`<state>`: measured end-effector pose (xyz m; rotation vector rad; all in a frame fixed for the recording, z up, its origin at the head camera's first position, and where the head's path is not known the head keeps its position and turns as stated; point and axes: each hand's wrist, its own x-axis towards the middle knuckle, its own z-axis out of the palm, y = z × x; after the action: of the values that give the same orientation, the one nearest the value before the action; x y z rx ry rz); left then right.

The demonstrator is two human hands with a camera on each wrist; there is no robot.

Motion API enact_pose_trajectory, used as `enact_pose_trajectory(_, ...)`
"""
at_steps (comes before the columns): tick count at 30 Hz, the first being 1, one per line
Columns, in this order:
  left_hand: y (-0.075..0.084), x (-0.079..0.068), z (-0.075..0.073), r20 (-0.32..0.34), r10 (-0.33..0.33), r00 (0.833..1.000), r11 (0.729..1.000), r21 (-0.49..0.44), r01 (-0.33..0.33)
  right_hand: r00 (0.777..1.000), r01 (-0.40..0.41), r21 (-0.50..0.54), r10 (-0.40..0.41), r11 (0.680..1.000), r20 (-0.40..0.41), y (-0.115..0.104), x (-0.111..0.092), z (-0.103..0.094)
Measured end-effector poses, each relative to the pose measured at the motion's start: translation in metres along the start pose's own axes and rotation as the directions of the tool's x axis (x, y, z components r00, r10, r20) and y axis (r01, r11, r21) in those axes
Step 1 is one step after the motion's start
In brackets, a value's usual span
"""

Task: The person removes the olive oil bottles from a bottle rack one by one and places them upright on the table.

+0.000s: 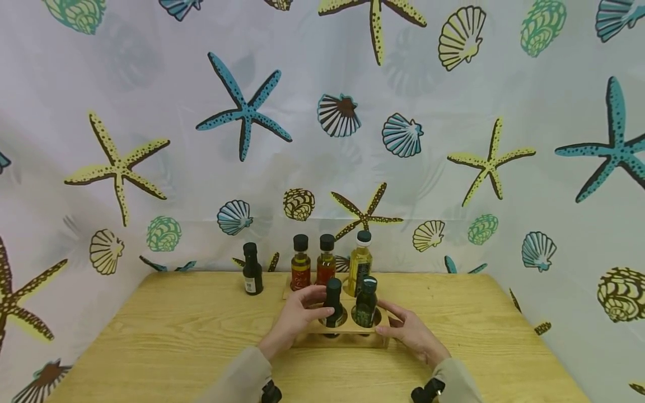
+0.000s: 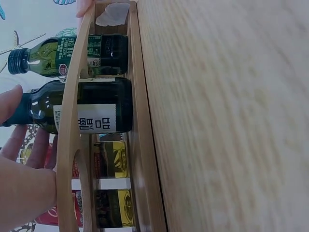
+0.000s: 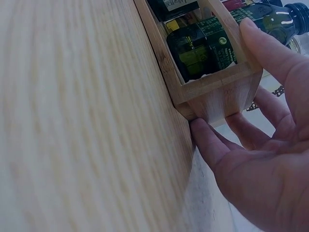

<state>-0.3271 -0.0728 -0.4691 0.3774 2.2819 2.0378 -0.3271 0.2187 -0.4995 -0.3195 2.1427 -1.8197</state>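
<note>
A wooden bottle rack [image 1: 353, 340] stands on the table with bottles set in its round holes. My left hand [image 1: 298, 318] holds the dark bottle [image 1: 333, 296] in the front left hole, thumb and fingers about its capped neck. In the left wrist view this dark bottle [image 2: 100, 112] shows a white label and rests low in the rack. At the rack's right end my right hand [image 1: 412, 331] grips it, thumb on the upper board and fingers against the side wall [image 3: 222, 101]. Beside that hand, a green bottle [image 1: 365, 303] sits in the front right hole.
Two bottles with red labels, one left [image 1: 300, 271] and one middle [image 1: 326, 266], and a yellow oil bottle [image 1: 360, 264] fill the back row. Another dark bottle [image 1: 252, 274] stands on the table [image 1: 201, 324] left of the rack. A patterned curtain [image 1: 302, 168] hangs behind.
</note>
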Motion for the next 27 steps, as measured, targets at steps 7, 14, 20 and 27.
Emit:
enact_pose_trajectory(7, 0.0018, 0.0026, 0.0004, 0.014, 0.009, 1.0, 1.0, 0.024, -0.01, 1.0, 0.0, -0.009, 0.0, 1.0, -0.001, -0.0012, 0.0015, 0.0007)
enact_pose_trajectory(14, -0.0025, 0.0029, 0.002, 0.018, 0.014, 1.0, 0.999, 0.033, -0.014, 1.0, -0.014, -0.018, 0.014, 1.0, 0.002, -0.0006, -0.0006, 0.0014)
enact_pose_trajectory(20, -0.0024, 0.0034, 0.0031, 0.043, 0.016, 0.999, 0.999, 0.032, -0.017, 1.0, -0.024, -0.021, 0.024, 0.999, -0.003, -0.0006, -0.0016, -0.0001)
enact_pose_trajectory(27, -0.0027, 0.0038, 0.0016, 0.085, -0.003, 0.996, 0.998, 0.055, -0.001, 1.0, -0.003, -0.01, 0.003, 1.0, 0.01, 0.001, 0.0001, -0.0001)
